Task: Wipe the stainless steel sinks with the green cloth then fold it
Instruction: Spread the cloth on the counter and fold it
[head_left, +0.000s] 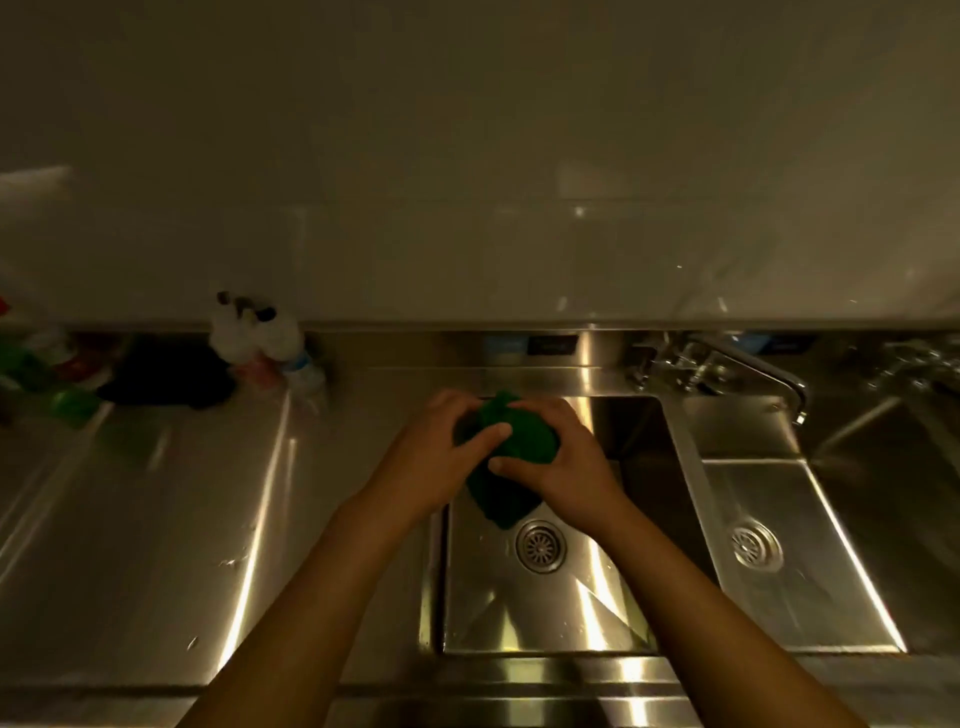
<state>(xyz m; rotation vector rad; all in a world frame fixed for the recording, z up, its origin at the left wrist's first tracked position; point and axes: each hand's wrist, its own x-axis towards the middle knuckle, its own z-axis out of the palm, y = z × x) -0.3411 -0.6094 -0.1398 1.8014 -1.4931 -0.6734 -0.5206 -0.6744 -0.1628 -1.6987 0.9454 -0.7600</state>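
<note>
The green cloth is bunched up above the left stainless steel sink, with a loose end hanging down toward the drain. My left hand grips the cloth from the left, thumb across its front. From the right, my right hand clasps it too. Both hands are held over the sink's back left part. A second sink with its own drain lies to the right.
A faucet stands behind the divider between the sinks. On the steel drainboard at left are a white bottle, a black cloth and green and red items. A pale wall rises behind.
</note>
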